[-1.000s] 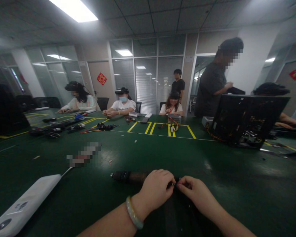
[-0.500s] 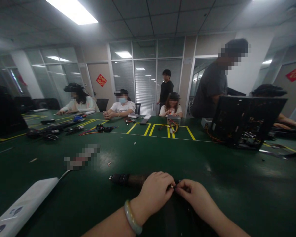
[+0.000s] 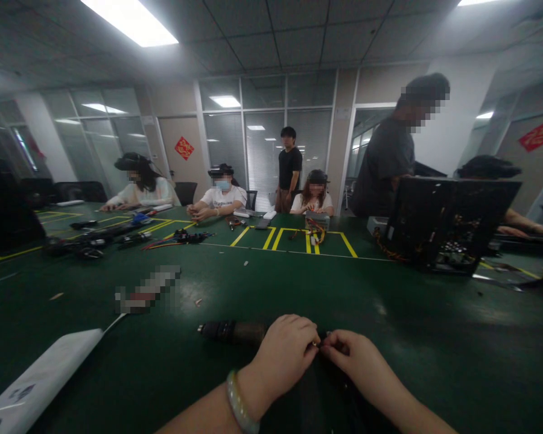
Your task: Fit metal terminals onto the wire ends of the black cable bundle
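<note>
My left hand (image 3: 284, 352) and my right hand (image 3: 358, 364) meet at the near edge of the green table (image 3: 271, 283), fingertips pinched together on a tiny part (image 3: 317, 344) too small to name. A pale bangle (image 3: 238, 402) circles my left wrist. Behind my left hand lies a dark cylindrical tool (image 3: 230, 330), partly hidden by it. Dark cable-like material (image 3: 319, 392) lies under and between my wrists.
A white flat device (image 3: 36, 380) with a cable lies near left. An open black computer case (image 3: 447, 220) stands at right, a standing person behind it. Three seated people and one standing person are at the far side, with wires and tools (image 3: 181, 236) scattered there.
My hands stay pinched together in the same place. The camera has tipped slightly. The standing person at the back has walked left.
</note>
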A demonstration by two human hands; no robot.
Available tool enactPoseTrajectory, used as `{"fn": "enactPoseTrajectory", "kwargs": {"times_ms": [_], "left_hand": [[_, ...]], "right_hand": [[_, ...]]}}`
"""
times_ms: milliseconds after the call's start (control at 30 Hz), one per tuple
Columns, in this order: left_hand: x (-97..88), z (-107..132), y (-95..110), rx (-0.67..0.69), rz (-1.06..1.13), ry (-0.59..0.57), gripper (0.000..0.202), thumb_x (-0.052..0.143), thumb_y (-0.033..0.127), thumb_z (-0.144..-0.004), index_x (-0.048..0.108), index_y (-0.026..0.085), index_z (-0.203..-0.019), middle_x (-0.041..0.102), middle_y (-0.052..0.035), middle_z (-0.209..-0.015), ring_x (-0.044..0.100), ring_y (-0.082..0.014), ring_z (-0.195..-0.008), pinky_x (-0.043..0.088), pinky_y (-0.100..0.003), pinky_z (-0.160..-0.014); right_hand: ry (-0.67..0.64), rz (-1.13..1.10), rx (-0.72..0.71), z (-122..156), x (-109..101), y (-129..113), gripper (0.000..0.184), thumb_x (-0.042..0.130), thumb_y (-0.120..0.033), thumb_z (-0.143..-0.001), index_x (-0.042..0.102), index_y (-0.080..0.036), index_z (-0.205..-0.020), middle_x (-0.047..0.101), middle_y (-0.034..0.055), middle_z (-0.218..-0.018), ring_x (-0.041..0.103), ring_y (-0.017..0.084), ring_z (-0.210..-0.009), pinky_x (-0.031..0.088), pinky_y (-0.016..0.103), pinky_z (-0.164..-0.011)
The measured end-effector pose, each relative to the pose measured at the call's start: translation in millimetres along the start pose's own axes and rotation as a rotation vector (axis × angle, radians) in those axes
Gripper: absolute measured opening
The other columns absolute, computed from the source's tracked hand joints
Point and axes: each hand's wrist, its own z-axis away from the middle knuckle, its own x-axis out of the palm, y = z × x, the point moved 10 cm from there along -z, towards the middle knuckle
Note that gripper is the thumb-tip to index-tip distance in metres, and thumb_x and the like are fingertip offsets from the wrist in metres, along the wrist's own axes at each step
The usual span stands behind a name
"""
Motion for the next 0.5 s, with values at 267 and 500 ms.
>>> {"fn": "enactPoseTrajectory", "kwargs": {"times_ms": [267,500], "left_hand": [[-2.6,2.0,2.0,0.021,0.02,0.03,0.01,0.063,0.017,-0.083,0.065,0.022,-0.092,0.067,-0.0007,-0.101,0.059,-0.0188,-0.097,0.036,-0.04,-0.101],[-3.5,0.7,-1.0,-0.02,0.005,0.038,0.01,0.063,0.017,-0.083,0.061,0.021,-0.092,0.066,-0.001,-0.101,0.058,-0.0196,-0.098,0.038,-0.04,-0.1]], "right_hand": [[0.003,0.02,-0.023,-0.8,0.6,0.0,0.016,0.058,-0.028,-0.083,0.071,-0.019,-0.082,0.068,-0.0002,-0.075,0.061,0.016,-0.069,0.04,0.022,-0.061],[0.003,-0.017,-0.038,1.5,-0.7,-2.9,0.015,0.057,-0.028,-0.084,0.069,-0.02,-0.081,0.068,-0.0008,-0.076,0.062,0.016,-0.07,0.041,0.022,-0.061]]}}
